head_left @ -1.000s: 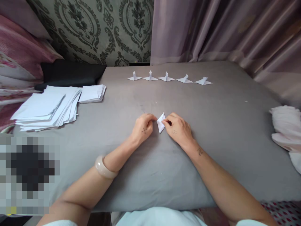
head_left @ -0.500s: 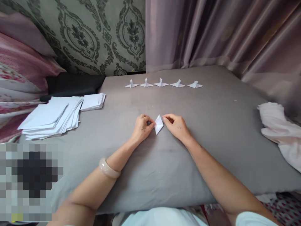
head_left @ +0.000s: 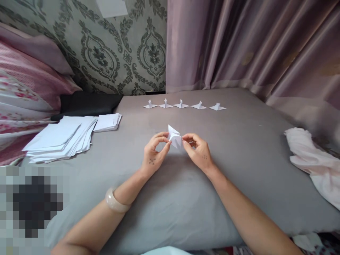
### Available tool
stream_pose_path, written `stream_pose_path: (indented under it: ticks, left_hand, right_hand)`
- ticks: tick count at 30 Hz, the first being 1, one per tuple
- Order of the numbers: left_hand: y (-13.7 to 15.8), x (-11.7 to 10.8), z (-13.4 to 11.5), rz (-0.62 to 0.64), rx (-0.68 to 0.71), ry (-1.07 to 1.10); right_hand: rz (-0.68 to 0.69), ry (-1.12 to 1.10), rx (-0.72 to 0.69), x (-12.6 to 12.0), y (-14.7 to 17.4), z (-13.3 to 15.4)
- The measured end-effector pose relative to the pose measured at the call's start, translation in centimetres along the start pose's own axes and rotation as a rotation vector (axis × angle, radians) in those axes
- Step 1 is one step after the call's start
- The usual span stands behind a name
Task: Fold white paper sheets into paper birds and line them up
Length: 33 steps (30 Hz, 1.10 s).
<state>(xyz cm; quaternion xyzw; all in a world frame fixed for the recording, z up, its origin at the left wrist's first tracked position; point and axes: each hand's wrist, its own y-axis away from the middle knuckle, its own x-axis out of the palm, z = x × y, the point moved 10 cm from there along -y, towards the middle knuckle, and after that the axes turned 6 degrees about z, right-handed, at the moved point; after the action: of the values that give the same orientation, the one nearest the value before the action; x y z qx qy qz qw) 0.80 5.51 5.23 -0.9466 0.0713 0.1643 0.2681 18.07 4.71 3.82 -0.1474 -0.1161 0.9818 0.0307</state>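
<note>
A small folded white origami paper (head_left: 175, 139) is held up between my two hands over the grey cloth surface (head_left: 170, 198). Its flaps stand partly apart, with one point rising at the upper left. My left hand (head_left: 156, 150) pinches its left side between thumb and fingers. On the right side, my right hand (head_left: 196, 148) has thumb and forefinger closed on the paper's edge. Beyond the hands, several folded white paper birds (head_left: 181, 103) stand in a row with their wings spread.
To the left lie a stack of large white sheets (head_left: 58, 138) and a smaller paper stack (head_left: 107, 122). Behind them is a black folded item (head_left: 90, 102). Pale crumpled cloth (head_left: 305, 156) lies at the right edge. Patterned wall and purple curtains (head_left: 225, 46) border the back.
The diamond-shaped paper has been lifted and its flaps now spread apart. My right hand has closed on its edge, and my left hand's fingers have shifted. The camera view has tilted up slightly.
</note>
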Motion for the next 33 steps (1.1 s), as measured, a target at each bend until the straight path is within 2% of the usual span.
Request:
stream_pose_path:
  ticks: [3, 10, 12, 15, 19, 24, 30, 33]
  left_hand:
    - [0.0, 0.2, -1.1, 0.027, 0.065, -0.067]
    - [0.3, 1.1, -1.3, 0.106, 0.061, -0.054]
    - [0.2, 0.8, -0.6, 0.081, 0.018, 0.018]
    - [0.1, 0.6, 1.5, 0.049, -0.120, 0.216]
    - [0.1, 1.5, 3.5, 0.084, -0.302, 0.442]
    - [0.5, 2.7, 3.3, 0.174, -0.381, 0.526]
    - [0.4, 2.2, 3.2, 0.137, -0.385, 0.525]
    - [0.2, 2.3, 3.0, 0.162, -0.368, 0.509]
  right_hand:
    - [0.017, 0.029, -0.046, 0.1, 0.2, 1.0]
    - [0.072, 0.032, -0.045, 0.6, -0.1, 0.6]
    - [0.068, -0.049, 0.014, 0.5, -0.3, -0.4]
    - [0.088, -0.259, 0.159, 0.7, -0.4, -2.3]
    - [0.153, -0.462, 0.260, 1.5, -0.2, -3.5]
    - [0.224, -0.459, 0.262, 2.5, 0.0, -3.4]
    - [0.246, -0.410, 0.259, 2.8, 0.1, -3.4]
    - [0.243, -0.361, 0.219, 2.6, 0.0, -3.0]
